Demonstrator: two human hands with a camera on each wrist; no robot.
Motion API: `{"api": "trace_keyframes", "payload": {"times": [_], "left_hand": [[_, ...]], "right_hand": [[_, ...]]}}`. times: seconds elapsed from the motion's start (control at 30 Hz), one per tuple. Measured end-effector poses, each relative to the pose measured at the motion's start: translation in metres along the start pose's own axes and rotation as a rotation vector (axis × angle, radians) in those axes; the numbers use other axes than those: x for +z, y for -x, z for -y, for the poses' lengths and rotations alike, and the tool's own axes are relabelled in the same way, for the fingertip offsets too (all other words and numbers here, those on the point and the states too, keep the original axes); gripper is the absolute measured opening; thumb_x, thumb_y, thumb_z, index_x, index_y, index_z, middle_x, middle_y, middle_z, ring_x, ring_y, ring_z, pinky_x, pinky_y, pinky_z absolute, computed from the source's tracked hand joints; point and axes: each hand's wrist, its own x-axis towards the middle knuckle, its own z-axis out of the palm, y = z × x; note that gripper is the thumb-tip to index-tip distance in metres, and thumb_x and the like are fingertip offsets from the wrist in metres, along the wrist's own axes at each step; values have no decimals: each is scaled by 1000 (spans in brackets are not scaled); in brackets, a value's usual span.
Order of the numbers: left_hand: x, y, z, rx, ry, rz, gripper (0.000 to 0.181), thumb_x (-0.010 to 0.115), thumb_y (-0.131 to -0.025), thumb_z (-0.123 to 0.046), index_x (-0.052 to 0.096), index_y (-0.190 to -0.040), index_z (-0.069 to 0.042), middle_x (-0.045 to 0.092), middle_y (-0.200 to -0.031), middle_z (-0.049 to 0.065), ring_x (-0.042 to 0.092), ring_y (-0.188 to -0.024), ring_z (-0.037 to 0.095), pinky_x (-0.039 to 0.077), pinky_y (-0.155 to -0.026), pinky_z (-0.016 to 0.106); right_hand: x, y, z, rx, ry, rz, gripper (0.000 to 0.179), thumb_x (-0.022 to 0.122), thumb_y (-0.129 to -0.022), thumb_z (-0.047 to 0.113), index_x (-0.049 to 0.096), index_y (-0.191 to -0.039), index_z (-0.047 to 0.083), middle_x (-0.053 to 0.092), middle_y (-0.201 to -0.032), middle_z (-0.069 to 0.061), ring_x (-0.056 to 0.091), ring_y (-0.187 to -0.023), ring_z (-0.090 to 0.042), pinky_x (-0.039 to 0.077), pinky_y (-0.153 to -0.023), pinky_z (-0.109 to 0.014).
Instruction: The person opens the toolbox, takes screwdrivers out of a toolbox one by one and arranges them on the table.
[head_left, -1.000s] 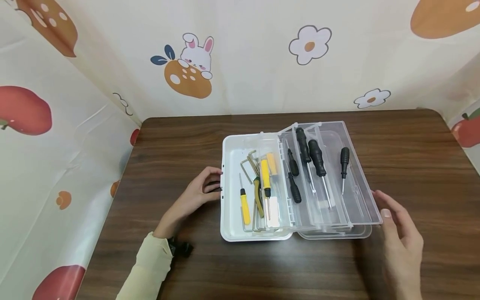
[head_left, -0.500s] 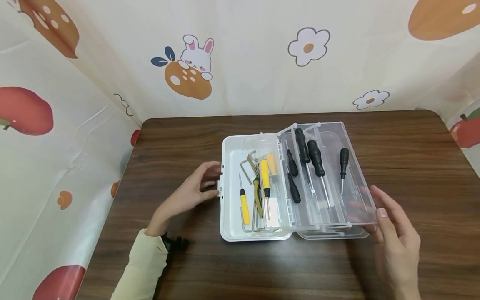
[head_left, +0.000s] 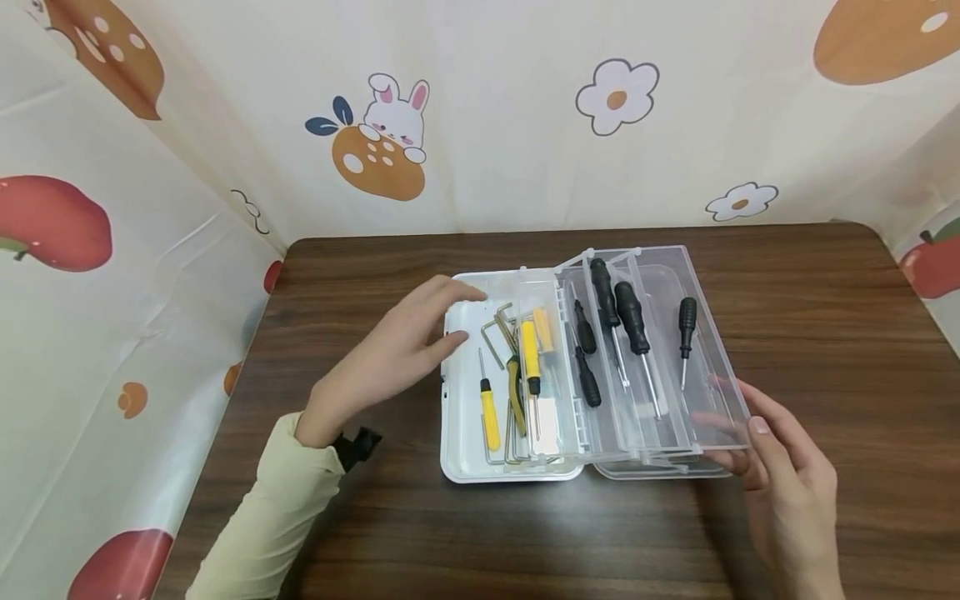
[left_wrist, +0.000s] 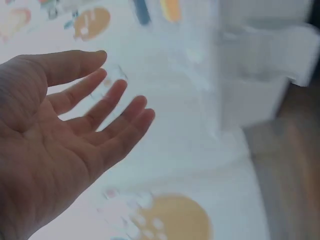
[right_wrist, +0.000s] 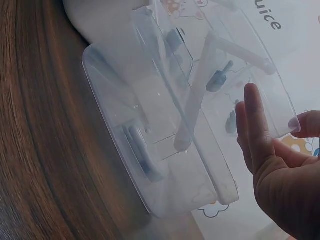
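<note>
A white plastic toolbox (head_left: 463, 433) lies open on the table with a clear hinged tray (head_left: 708, 321) swung out to its right. My right hand (head_left: 795, 492) pinches the tray's front right corner, thumb on top and fingers underneath; the right wrist view shows those fingers (right_wrist: 257, 120) below the clear plastic. Over the box's back left edge hovers my left hand (head_left: 397, 346), fingers apart and holding nothing. Black-handled screwdrivers (head_left: 632, 317) lie in the tray. Inside the box are a yellow screwdriver (head_left: 490, 417), green-handled pliers (head_left: 516, 392) and bent hex keys (head_left: 491, 342).
Beneath the tray, the clear lid (head_left: 712, 469) lies on the brown wooden table (head_left: 570, 542). A patterned cloth wall (head_left: 510, 142) rises behind the table, and another stands at its left. A black strap (head_left: 356, 448) circles the left wrist.
My left hand has risen from the box's left side to above its back left edge. The right hand has moved left and taken hold of the tray corner, which has shifted slightly left.
</note>
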Motion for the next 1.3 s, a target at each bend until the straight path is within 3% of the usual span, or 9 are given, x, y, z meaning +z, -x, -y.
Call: {"api": "trace_keyframes", "payload": {"times": [0.23,0.47,0.63,0.9,1.1,1.3], "left_hand": [[10,-39,-41,276,-129,67,38,67,-101,-10,62,-138,-15,61,-139,1,57,-128,15,49,-112,34],[28,-75,-79,492,-308,138,33,59,-105,-10,64,-137,-17,63,-138,1,56,-129,18,45,-114,26],[42,-100,-97,620,-406,221,35,51,-107,-9,62,-139,-17,63,-137,0,55,-133,20,41,-117,25],[63,-133,-122,666,-496,382,37,49,-109,-11,62,-142,-24,61,-140,-4,54,-131,15,42,-112,21],[74,-155,-138,700,-594,466,40,47,-106,-1,66,-133,-24,62,-130,-5,54,-117,18,44,-97,22],[87,-168,-143,642,-669,534,43,50,-102,6,71,-119,-27,64,-128,-10,53,-118,14,46,-86,22]], "right_hand": [[-2,1,-3,3,-45,14,44,25,-107,-13,35,-150,-21,59,-145,-29,76,-109,-33,64,-77,-32],[-2,0,-2,15,-43,-18,44,26,-107,-12,35,-150,-20,61,-144,-28,76,-107,-34,64,-76,-32],[-2,0,-2,30,-29,-29,44,27,-107,-12,36,-150,-19,62,-143,-27,76,-106,-33,64,-76,-31],[-3,-1,-6,18,-51,-12,44,25,-107,-13,35,-150,-20,63,-140,-28,76,-104,-33,64,-76,-31],[-4,0,-5,53,-46,-39,45,27,-108,-11,37,-151,-17,66,-138,-26,77,-103,-31,64,-77,-30],[-5,0,-7,51,-56,-23,45,25,-108,-10,35,-152,-17,65,-139,-27,77,-103,-32,64,-78,-30]]}}
